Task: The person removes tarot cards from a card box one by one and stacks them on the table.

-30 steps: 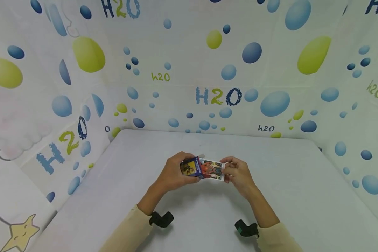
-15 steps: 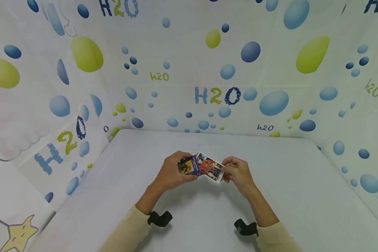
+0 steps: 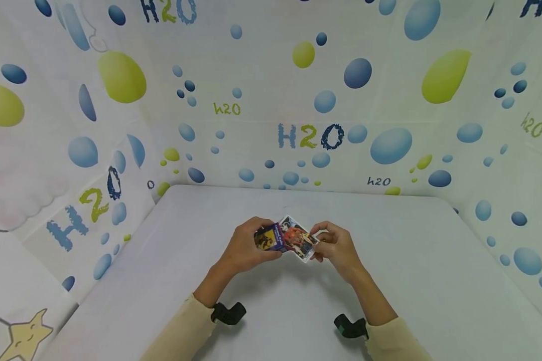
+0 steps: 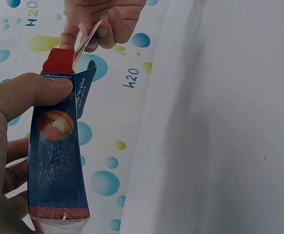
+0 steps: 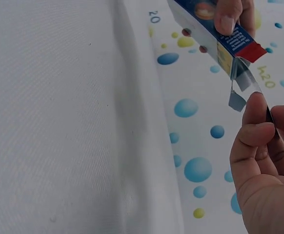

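Note:
My left hand (image 3: 244, 249) grips a small blue tarot deck box (image 3: 266, 238) with a yellow picture on its front. The thumb lies along the narrow side of the box in the left wrist view. At the box's open end stand a red flap (image 4: 59, 61) and a blue flap (image 4: 86, 87). A colourful tarot card (image 3: 297, 237) with a white border overlaps that end, tilted relative to the box. My right hand (image 3: 340, 249) pinches the card's outer end between thumb and fingers. In the right wrist view the card (image 5: 252, 81) appears edge-on and bent, close to the box opening.
Both hands are above a white-covered table (image 3: 280, 311). Behind it and on the sides hangs a white backdrop (image 3: 262, 60) with blue and green bubbles and H2O lettering. Black wrist devices stick out at the left wrist (image 3: 229, 313) and right wrist (image 3: 350, 326).
The card has turned from nearly in line with the box to a slant, its far corner now higher. My right hand has shifted slightly left; my left hand keeps its grip on the box.

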Tool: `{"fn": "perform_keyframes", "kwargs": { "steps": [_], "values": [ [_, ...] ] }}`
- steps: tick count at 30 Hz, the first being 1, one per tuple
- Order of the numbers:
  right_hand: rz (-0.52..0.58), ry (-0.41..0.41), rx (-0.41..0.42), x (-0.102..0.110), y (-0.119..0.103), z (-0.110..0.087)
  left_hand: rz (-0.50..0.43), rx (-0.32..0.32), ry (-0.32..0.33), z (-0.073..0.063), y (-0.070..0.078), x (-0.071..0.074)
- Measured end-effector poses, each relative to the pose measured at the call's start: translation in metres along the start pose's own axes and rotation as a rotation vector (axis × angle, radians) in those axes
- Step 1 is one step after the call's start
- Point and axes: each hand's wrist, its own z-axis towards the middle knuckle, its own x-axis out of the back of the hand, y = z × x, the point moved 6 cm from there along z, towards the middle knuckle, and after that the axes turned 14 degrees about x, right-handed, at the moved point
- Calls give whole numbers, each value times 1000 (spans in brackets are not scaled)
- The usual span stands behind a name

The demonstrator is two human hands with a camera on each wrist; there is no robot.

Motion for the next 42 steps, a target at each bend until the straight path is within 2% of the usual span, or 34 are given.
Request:
{"fn": "perform_keyframes", "kwargs": {
  "steps": [7,19,32,42],
  "values": [
    [-94,-34,39,-2,0,-2,-8,-3,-20,-2,0,0],
    [-140,-32,-5,0,2,0,-21,-17,-95,-2,2,-3],
    [-176,-89,21,-4,-1,-1,-8,-47,-87,-2,3,-2],
    [-196,-72,0,-3,-1,-1,-8,-39,-84,-1,1,-1]
  ]
}}
